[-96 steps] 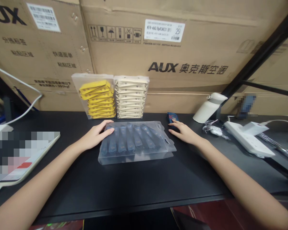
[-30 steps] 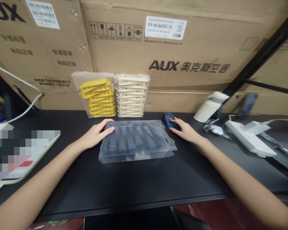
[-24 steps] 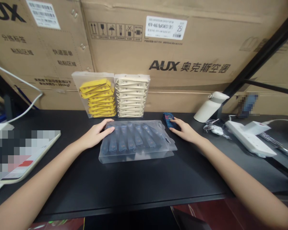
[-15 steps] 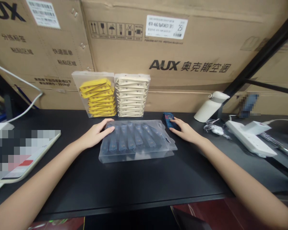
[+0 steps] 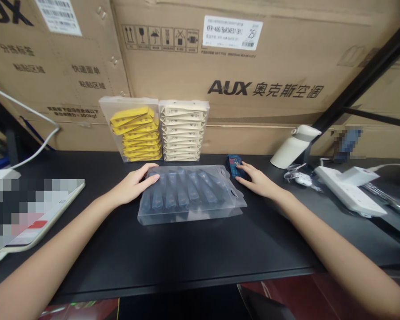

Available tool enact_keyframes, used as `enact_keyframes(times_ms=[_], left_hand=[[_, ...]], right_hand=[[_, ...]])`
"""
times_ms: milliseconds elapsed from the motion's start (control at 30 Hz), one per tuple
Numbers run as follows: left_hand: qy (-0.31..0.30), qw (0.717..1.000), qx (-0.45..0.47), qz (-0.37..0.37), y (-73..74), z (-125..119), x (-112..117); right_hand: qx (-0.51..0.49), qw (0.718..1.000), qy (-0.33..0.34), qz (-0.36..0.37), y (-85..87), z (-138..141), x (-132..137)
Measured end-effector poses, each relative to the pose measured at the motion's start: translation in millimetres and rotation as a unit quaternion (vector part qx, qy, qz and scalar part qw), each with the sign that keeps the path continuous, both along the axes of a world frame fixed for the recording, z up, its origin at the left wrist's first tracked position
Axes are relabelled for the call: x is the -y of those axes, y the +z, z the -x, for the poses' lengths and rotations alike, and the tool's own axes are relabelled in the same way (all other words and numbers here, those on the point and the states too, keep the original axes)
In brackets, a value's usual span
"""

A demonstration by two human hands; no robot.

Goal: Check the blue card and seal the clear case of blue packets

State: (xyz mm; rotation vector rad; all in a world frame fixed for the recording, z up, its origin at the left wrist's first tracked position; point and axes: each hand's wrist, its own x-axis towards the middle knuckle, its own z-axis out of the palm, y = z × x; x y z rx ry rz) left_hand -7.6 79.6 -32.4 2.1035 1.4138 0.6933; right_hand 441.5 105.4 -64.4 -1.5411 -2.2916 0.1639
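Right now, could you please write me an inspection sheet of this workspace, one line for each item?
Surface: black table, matte.
Job's things: clear box of dark blue packets lying flat; single blue packet beside it.
Clutter: box of yellow packets, box of cream packets, white bottle, tablet.
Hands: left hand rests on the clear box's left edge; right hand touches the single packet.
Cables: white cable; power strip.
Surroundings: cardboard cartons behind.

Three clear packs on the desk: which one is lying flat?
The pack of dark blue sachets under the left hand lies flat; the yellow pack and cream pack stand upright against the cardboard.
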Motion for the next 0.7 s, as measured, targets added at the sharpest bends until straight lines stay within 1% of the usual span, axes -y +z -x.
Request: enact_keyframes(times_ms=[533, 700], left_hand=[[-0.004, 1.0, -0.004, -0.006, -1.3, 1.4, -0.5], [0.001, 1.0, -0.006, 0.0, -1.1, 1.8, -0.6]], right_hand=[[0.014, 1.0, -0.006, 0.007, 1.5, 3.0, 1.6], [0.005, 1.0, -0.002, 0.004, 1.2, 2.9, 1.7]])
